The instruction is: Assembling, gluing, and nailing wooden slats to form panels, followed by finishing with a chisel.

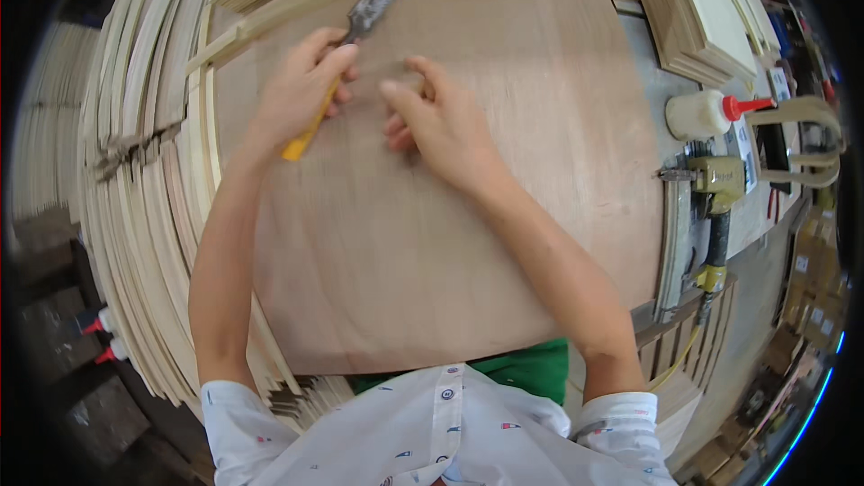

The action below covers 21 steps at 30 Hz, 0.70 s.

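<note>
Your scraper (378, 2), in the upper left of the frame, should feel light and stiff, with a hard blade edge; its yellow handle (307, 135) looks the safest hold. Your left hand (310, 85) has its fingers wrapped around it near the blade, which points up and rightward. Your right hand (441, 121) hovers mid-frame above the wooden panel (432, 279), fingers loosely curled, empty.
</note>
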### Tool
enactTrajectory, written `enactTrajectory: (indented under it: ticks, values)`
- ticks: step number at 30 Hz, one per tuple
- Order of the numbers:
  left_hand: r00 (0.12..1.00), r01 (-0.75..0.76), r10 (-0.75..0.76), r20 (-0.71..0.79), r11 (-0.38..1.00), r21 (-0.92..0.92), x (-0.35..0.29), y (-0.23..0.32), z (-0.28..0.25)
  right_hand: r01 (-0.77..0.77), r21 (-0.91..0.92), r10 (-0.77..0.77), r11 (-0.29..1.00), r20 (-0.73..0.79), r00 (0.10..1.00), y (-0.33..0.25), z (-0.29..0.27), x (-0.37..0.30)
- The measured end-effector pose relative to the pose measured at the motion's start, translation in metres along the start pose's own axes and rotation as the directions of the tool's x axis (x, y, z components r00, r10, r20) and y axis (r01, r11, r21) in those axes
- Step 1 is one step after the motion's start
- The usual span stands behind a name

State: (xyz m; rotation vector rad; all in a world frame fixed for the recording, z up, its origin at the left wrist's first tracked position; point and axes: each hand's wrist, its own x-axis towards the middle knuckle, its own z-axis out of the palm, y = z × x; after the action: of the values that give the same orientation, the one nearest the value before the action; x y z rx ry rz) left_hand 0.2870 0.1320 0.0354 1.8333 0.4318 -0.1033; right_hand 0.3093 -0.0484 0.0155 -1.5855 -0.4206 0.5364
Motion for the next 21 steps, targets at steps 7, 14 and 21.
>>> enactTrajectory:
  ticks: [7, 14, 21]
  values:
    - [0.935, -0.353, 0.306, 0.177, 0.781, 0.515, 0.046, 0.009, -0.017, -0.038, 0.500, 0.120, 0.865, -0.134, 0.984, 0.004, 0.022, 0.087]
    - [0.889, -0.453, 0.364, 0.278, 0.613, 0.647, 0.081, 0.016, -0.045, -0.076, 0.590, 0.222, 0.804, -0.179, 0.959, 0.005, 0.027, 0.132]
    - [0.875, -0.431, 0.449, 0.182, 0.547, 0.718, 0.069, -0.006, -0.075, -0.229, 0.379, 0.301, 0.897, -0.142, 0.943, -0.011, 0.008, 0.137]
